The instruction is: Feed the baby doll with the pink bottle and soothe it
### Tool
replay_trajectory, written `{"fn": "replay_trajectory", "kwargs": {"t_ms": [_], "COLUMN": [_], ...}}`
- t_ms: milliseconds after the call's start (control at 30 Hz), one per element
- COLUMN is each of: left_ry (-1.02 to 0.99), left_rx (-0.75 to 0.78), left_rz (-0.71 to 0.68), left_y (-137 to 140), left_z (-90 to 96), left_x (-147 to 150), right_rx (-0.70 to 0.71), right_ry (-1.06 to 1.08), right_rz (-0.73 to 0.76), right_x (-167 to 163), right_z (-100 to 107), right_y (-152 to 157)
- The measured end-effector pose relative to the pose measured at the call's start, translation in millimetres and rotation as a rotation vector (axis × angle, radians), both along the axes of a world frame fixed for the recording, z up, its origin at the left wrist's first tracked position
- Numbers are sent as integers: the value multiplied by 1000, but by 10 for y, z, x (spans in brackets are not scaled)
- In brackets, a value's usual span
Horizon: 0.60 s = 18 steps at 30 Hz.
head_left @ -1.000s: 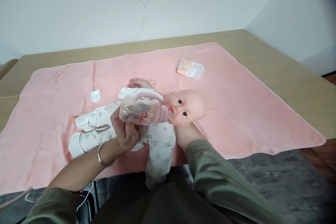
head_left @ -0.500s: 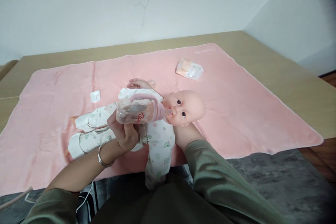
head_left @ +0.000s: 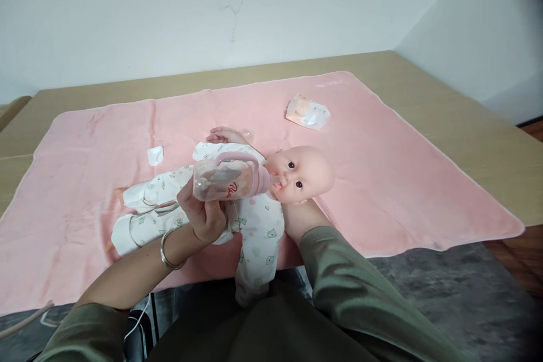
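A baby doll in white printed clothes lies on its back, with its head toward the right. My left hand is wrapped around the lower end of a clear baby bottle with a pink handle and collar. The bottle lies nearly level above the doll's chest, its teat touching the doll's mouth. My right forearm passes beneath the doll's neck. Beyond the doll's far sleeve, my right hand comes out with its fingers loosely stretched, partly hidden by the doll.
A pink blanket covers much of the wooden table. On it are an opened white packet, a small white square and a clear cap behind the doll. A wall stands at the back.
The bottle, doll and both hands stay in nearly the same pose. The whole view has shifted slightly.
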<state>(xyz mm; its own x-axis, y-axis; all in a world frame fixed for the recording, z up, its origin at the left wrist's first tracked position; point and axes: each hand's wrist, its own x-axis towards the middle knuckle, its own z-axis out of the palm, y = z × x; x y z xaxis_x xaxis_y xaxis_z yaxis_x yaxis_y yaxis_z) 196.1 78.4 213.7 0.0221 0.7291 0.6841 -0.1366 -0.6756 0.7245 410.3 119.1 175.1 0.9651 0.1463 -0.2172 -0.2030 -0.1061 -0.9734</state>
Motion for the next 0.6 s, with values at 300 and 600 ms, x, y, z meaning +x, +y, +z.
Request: {"fn": "replay_trajectory", "kwargs": {"t_ms": [300,600], "left_ry": [-129,-129], "left_rx": [101,-16], "left_rz": [119,159], "left_y": [4,-43], "left_z": [-162,-197], "left_x": [69,84], "right_rx": [-274,1], "right_ry": [31,251], "right_rz": [21,-647], "right_x": [-71,-179], "right_z": [-82,251], "right_y": [-36,-56]}}
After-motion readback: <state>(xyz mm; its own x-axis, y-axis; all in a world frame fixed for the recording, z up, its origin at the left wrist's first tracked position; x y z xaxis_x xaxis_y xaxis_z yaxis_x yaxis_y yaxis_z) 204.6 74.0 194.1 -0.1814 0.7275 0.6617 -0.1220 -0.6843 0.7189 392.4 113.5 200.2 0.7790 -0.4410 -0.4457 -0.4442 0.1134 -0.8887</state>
